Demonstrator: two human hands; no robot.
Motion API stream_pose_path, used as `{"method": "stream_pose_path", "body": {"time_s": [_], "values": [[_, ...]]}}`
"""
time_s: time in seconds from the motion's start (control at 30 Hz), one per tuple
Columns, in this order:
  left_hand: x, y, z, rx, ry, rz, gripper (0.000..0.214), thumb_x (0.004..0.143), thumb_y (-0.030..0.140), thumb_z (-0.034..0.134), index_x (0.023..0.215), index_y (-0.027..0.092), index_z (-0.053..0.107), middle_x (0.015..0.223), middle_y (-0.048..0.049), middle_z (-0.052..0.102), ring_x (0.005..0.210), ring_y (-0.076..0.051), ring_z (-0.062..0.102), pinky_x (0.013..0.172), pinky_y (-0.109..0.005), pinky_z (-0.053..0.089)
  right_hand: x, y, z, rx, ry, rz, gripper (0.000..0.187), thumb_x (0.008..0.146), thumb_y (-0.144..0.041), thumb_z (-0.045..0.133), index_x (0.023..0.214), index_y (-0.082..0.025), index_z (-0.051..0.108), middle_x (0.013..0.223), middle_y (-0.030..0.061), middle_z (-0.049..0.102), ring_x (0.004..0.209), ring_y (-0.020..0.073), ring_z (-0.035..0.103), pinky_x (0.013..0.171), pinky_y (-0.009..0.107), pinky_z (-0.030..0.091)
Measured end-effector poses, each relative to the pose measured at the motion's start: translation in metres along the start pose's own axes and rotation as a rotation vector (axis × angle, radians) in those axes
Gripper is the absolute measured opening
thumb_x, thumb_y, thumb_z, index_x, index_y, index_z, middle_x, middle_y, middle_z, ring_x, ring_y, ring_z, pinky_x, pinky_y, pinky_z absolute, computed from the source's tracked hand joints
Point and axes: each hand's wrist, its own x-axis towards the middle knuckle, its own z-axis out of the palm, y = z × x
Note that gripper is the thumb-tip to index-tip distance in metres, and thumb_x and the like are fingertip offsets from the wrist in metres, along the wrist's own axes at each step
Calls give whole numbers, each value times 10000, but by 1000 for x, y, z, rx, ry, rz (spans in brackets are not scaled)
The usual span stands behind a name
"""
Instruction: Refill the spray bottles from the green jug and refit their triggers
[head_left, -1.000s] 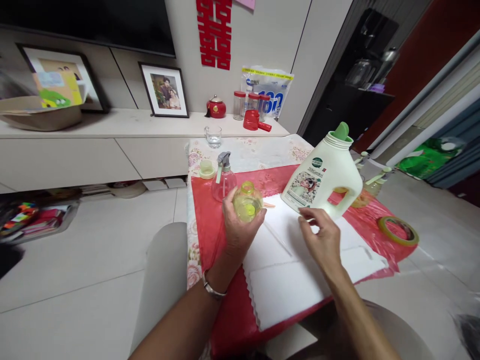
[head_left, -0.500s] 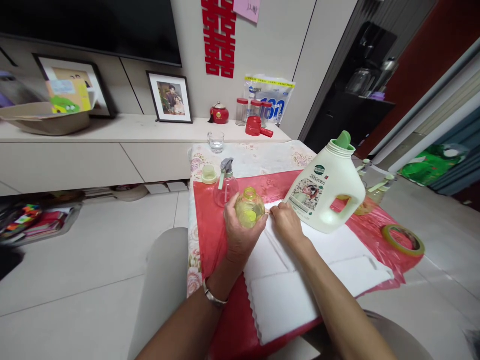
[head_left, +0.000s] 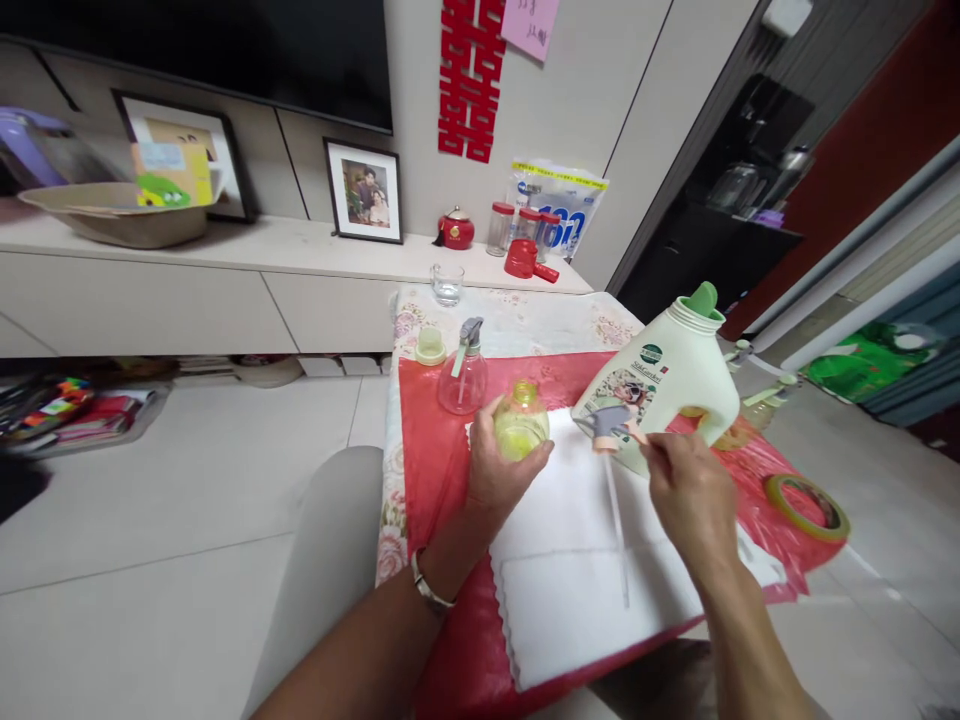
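Note:
My left hand is wrapped round a round, see-through yellow bottle with an open neck and some yellow inside. A grey and peach spray head hangs from my right hand, which pinches its peach end. Its clear dip tube points down over a white cloth. Behind the hands a large cream detergent jug stands with its neck uncapped and a green spout inside. A pinkish spray bottle with a grey head stands to the left of the yellow bottle.
A pale green cap and a glass cup sit toward the far left of the table. At right lie a roll of tape and more spray bottles behind the jug. Red plastic sheeting covers much of the table.
My right hand has lifted the spray head off the cloth and carried it to the right, tube hanging. The yellow bottle stays in my left hand. The view has shifted slightly.

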Motion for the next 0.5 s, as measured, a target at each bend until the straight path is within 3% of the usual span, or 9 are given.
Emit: {"method": "stream_pose_path", "body": {"time_s": [0.1,0.23,0.37,0.5], "values": [[-6,5,2,13,-195,-38,748,633,233,832,1289,225,472,1281,-108,592,1217,-315,566,1066,-505,440,8,10,-22,41,322,-54,237,920,-329,532,921,-158,696,800,72,622,739,195,558,631,299,390],[-15,10,3,40,-486,27,808,570,219,863,1288,236,493,1237,-90,595,1185,-318,558,1053,-487,443,23,8,-43,-15,570,-17,235,914,-330,574,917,-139,710,761,74,614,743,196,543,649,305,406],[-20,13,2,17,-690,86,849,553,233,878,1309,239,492,1261,-94,585,1181,-321,555,1042,-476,447,37,4,-53,-68,705,-41,210,934,-324,571,896,-153,686,745,81,607,770,216,529,661,331,402],[-20,13,1,-8,-758,86,854,568,252,879,1327,235,489,1276,-102,582,1195,-327,554,1056,-493,440,48,8,-54,-43,751,-4,204,946,-348,550,847,-193,637,739,83,568,803,242,495,691,372,373]]}}
